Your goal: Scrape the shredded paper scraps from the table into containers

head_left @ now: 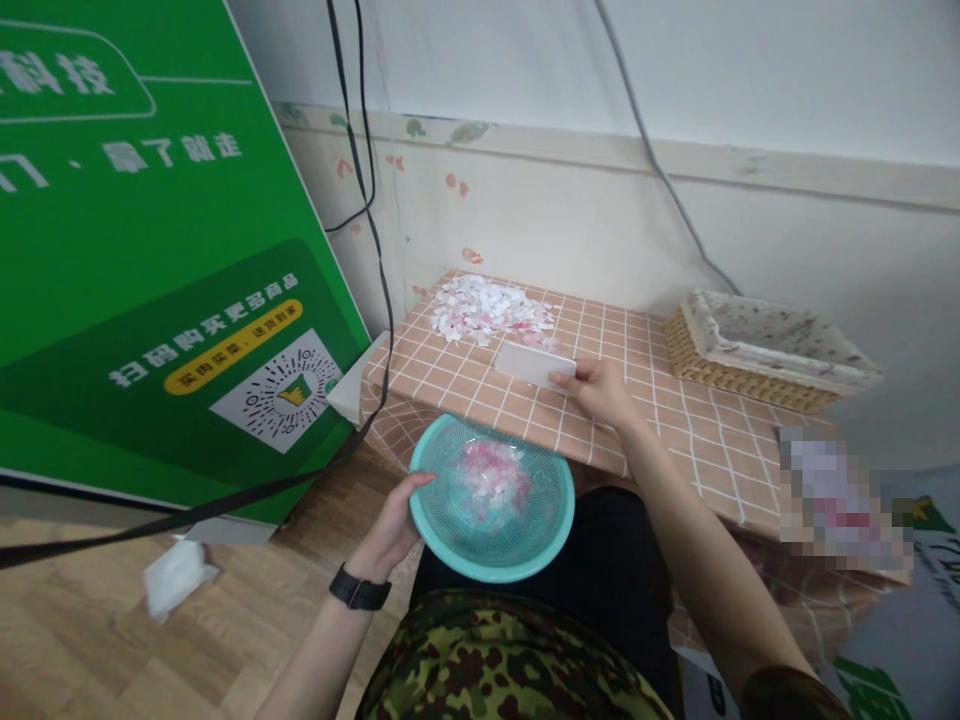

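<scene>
My left hand (399, 520) grips the rim of a teal plastic colander (442, 540), thumb over the edge, just below the table's front edge. Pink and white paper scraps (491, 480) lie in the bottom of the colander. In my right hand (596, 385) is a flat white rectangular board (535, 364), pinched at its right end and tilted on the tabletop. A heap of white and pink paper scraps (484, 305) is spread on the table behind the board, a few pieces close to it.
The table wears a brown checked cloth (645, 440). A lined wicker basket (750, 375) stands at the back right, a pixelated item (840, 500) at the right end. Black cables (379, 260) hang by a green panel (187, 250). A white bag (176, 577) lies on the floor.
</scene>
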Tool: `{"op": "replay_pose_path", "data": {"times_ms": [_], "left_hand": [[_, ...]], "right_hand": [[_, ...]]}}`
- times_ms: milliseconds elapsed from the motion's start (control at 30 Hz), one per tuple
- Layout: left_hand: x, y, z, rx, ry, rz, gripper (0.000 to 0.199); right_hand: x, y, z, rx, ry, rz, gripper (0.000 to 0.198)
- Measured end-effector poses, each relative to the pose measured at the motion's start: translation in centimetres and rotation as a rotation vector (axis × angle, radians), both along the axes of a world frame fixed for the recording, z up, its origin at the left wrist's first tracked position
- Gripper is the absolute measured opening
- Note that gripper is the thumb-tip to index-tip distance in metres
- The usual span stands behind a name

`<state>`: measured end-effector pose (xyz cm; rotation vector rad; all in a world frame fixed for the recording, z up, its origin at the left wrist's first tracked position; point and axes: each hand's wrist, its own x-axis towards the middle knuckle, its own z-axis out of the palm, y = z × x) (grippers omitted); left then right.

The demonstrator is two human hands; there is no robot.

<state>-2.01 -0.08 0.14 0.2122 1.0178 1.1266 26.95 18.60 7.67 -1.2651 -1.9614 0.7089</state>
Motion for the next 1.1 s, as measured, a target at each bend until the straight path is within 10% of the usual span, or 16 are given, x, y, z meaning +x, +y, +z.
{"op": "replay_pose_path", "data": {"times_ms": [533,833,1100], "left_hand": [[0.5,-0.2,0.1,-0.008,-0.023,0.026,0.024],[1.0,-0.2,-0.4,0.007,-0.023,0.043,0.02],[0.8,-0.1,-0.4,-0.018,-0.004,0.023,0.021]], "right_hand": [[-0.8,-5.1,1.2,-0.003,-0.103,0.06,0.036],[0.8,-7.6,-0.1,0.177,-0.207,-0.264,0.04],[-2.2,-9.9,0.2,0.168,-0.214,0.009,0.029]]}}
